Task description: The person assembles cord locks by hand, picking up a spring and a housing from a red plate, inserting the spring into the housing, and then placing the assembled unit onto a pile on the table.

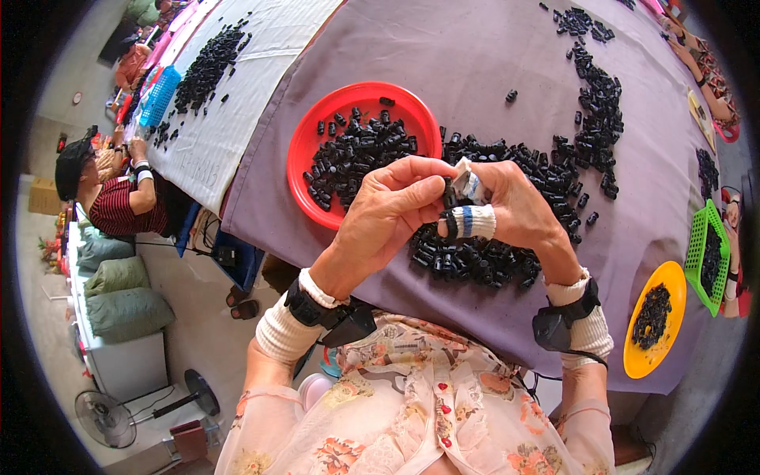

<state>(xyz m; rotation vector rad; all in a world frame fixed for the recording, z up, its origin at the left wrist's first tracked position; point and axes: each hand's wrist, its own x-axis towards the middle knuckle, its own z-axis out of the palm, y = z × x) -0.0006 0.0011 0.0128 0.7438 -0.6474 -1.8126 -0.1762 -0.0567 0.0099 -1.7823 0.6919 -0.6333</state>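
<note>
Above the table's near edge, my two hands meet. My left hand [388, 202] pinches a small black cylindrical part [449, 192] between thumb and forefinger. My right hand [518, 202] closes on the same part from the other side, its fingers partly hidden. White cloth covers with blue stripes [473, 222] wrap its thumb and forefinger. Just beyond my left hand is a red round tray [298, 162] holding many similar black parts. Below and behind my right hand spreads a loose heap of black parts [475, 263].
A purple-grey cloth [475, 63] covers the table. To the right lie a yellow plate [671, 305] with black bits and a green basket [695, 245]. A white-covered table [265, 59] with more black parts adjoins at left, where a person in a striped shirt [119, 206] sits.
</note>
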